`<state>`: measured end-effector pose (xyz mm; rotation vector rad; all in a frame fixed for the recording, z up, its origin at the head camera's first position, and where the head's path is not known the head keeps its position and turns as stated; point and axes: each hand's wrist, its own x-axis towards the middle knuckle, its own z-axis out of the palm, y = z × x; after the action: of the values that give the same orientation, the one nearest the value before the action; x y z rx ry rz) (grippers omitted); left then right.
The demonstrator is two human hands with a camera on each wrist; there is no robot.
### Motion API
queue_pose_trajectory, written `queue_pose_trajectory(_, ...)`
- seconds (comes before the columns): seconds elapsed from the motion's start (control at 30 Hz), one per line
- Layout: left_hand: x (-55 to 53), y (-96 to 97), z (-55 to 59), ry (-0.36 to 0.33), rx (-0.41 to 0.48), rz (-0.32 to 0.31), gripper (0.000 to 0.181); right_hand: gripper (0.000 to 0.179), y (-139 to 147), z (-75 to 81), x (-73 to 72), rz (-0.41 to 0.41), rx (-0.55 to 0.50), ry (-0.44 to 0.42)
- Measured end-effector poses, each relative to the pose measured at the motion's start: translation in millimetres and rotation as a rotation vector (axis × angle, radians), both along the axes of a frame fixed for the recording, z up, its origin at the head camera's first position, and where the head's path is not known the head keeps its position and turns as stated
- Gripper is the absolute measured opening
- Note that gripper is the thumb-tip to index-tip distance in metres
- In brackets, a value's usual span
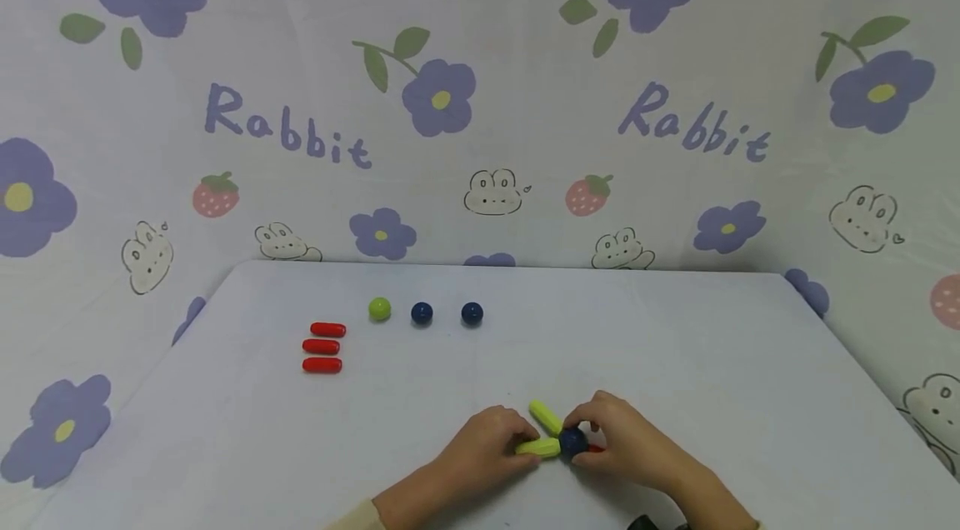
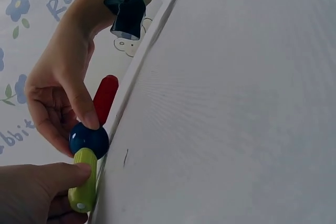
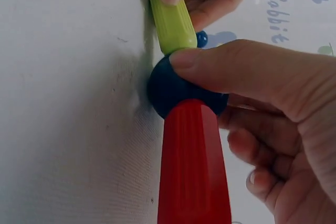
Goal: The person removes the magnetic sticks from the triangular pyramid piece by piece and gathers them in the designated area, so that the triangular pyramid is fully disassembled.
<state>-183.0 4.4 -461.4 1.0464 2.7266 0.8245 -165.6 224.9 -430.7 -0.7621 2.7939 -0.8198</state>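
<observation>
Low over the front of the white table, a dark blue ball (image 1: 573,442) is between my two hands. My right hand (image 1: 628,440) pinches this ball between thumb and fingers, with the thumb lying across it (image 3: 163,85). My left hand (image 1: 491,448) grips a ribbed yellow-green rod (image 2: 84,182), whose inner end meets the ball. A ribbed red rod (image 3: 191,166) sticks out from the ball's opposite side, mostly behind the right hand in the head view. Another yellow-green rod (image 1: 545,417) slants from beside the ball toward the back left.
At the table's back left lie three red rods (image 1: 322,347), one above another in the head view. Beside them are a green ball (image 1: 379,309) and two dark blue balls (image 1: 422,313). A patterned cloth (image 1: 525,122) hangs behind the white table (image 1: 675,347).
</observation>
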Motion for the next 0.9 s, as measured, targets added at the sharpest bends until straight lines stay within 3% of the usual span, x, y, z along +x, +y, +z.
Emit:
queue_pose_trajectory(0.17, 1.6, 4.4, 1.0, 0.071, -0.045, -0.005, 0.022, 0.033, -3, -0.9, 0.2, -0.042, 0.022, 0.050)
queue_pose_trajectory(0.5, -0.9, -1.0, 4.9, 0.092, -0.095, -0.031, 0.020, 0.031, -5, -2.3, -0.1, -0.023, 0.002, 0.031)
queue_pose_trajectory(0.73, -8.9, -26.6, 4.9, 0.183, -0.148, -0.055, 0.021, 0.033, -1, -3.7, 0.9, -0.043, 0.019, -0.015)
queue_pose_trajectory(0.9, -13.4, -45.5, 15.7, 0.243, -0.128, -0.023, 0.022, 0.033, 5, -3.4, -2.0, -0.035, 0.023, 0.008)
